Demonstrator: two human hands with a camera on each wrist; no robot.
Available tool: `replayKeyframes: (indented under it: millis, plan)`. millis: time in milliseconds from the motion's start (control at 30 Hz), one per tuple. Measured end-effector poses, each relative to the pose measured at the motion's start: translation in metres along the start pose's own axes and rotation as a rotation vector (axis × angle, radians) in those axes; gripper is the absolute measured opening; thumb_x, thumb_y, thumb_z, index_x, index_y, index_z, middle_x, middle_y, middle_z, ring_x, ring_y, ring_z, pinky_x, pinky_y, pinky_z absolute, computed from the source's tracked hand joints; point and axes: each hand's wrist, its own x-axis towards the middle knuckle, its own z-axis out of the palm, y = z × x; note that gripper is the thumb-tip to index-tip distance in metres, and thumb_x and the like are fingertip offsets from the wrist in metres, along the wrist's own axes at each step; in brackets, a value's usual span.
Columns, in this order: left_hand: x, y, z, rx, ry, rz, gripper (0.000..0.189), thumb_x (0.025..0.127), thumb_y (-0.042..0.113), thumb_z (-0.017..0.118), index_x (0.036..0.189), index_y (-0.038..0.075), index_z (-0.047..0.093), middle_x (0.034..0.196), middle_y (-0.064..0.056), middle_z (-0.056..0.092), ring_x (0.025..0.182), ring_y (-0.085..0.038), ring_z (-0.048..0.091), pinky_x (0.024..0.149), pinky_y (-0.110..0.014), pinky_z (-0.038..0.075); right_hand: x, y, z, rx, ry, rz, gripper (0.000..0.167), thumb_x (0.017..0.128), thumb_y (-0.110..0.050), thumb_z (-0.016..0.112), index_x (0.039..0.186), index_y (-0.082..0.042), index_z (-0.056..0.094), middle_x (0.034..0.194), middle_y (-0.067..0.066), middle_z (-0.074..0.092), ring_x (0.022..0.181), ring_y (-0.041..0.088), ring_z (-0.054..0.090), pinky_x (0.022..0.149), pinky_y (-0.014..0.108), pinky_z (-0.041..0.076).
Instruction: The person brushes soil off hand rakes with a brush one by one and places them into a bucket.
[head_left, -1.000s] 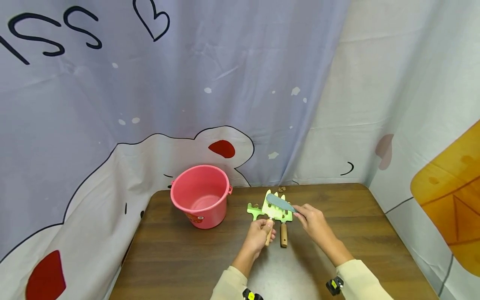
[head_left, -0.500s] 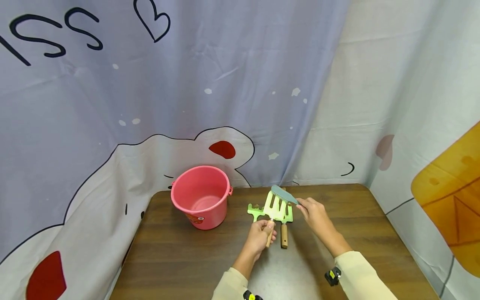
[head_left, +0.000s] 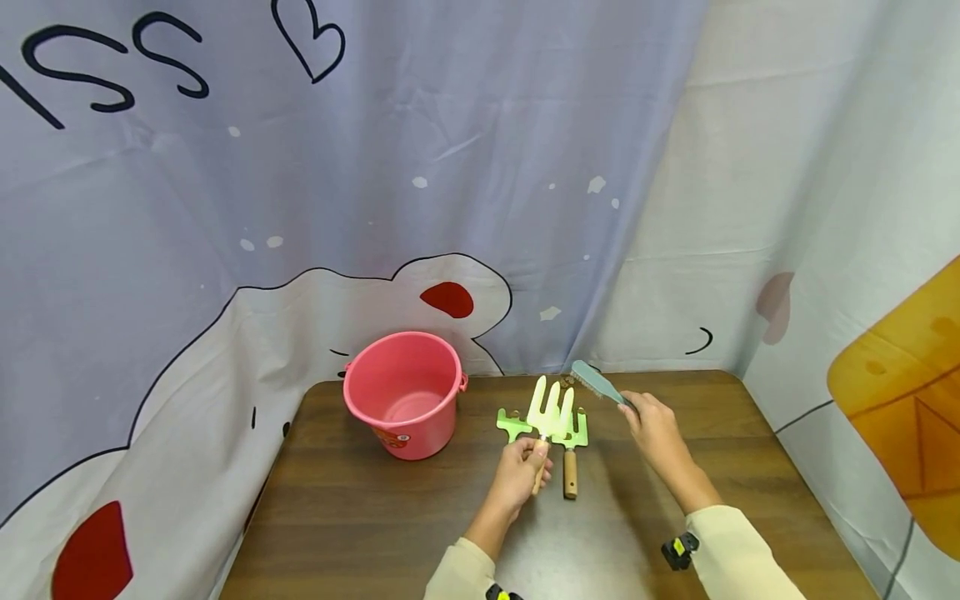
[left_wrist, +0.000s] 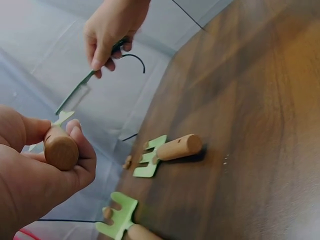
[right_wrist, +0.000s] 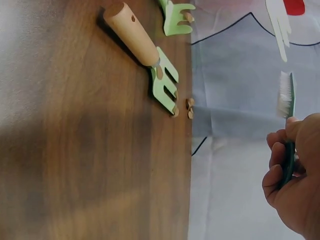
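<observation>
My left hand grips the wooden handle of a pale green garden fork, its tines pointing up and away. In the left wrist view the butt of that handle faces the camera between thumb and fingers. My right hand holds a blue-green brush by its handle, apart from the fork. White bristles show in the right wrist view. Below, a second green fork with a wooden handle lies on the table. Left of it is a green rake, partly hidden behind the held fork in the head view.
A pink bucket stands at the back left of the wooden table. Small brown pieces lie near the table's far edge, by the tines of the lying fork. A printed curtain hangs behind.
My right hand has drawn the brush off the fork's tines, rightward and slightly up. The left hand keeps the fork in nearly the same place.
</observation>
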Motion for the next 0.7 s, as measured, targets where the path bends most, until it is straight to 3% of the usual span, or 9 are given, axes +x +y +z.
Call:
replayKeyframes:
  millis: [233, 467, 700]
  plan:
    - [0.002, 0.014, -0.012, 0.044, 0.038, 0.048, 0.025, 0.105, 0.012, 0.057, 0.116, -0.01, 0.06, 0.091, -0.018, 0.069, 0.066, -0.013, 0.06, 0.058, -0.025, 0.055, -0.015, 0.01, -0.01, 0.009, -0.032, 0.07, 0.021, 0.093, -0.002, 0.074, 0.113, 0.006, 0.072, 0.087, 0.014, 0.069, 0.07, 0.021, 0.059, 0.061, 0.04, 0.052]
    - [0.002, 0.029, -0.029, 0.068, 0.091, 0.092, 0.026, 0.105, 0.009, 0.057, 0.122, -0.011, 0.056, 0.093, -0.018, 0.069, 0.058, -0.011, 0.06, 0.054, -0.027, 0.055, -0.033, 0.019, -0.019, 0.021, -0.066, 0.139, 0.023, 0.094, -0.005, 0.073, 0.116, 0.005, 0.071, 0.089, 0.015, 0.07, 0.076, 0.027, 0.064, 0.067, 0.048, 0.055]
    - [0.001, 0.051, -0.054, 0.179, 0.205, 0.171, 0.026, 0.101, 0.006, 0.063, 0.122, -0.008, 0.06, 0.099, -0.023, 0.069, 0.057, -0.01, 0.057, 0.049, -0.021, 0.05, -0.046, 0.026, -0.024, 0.048, -0.083, 0.185, 0.024, 0.095, -0.005, 0.072, 0.117, 0.005, 0.071, 0.094, 0.018, 0.072, 0.082, 0.034, 0.069, 0.07, 0.052, 0.057]
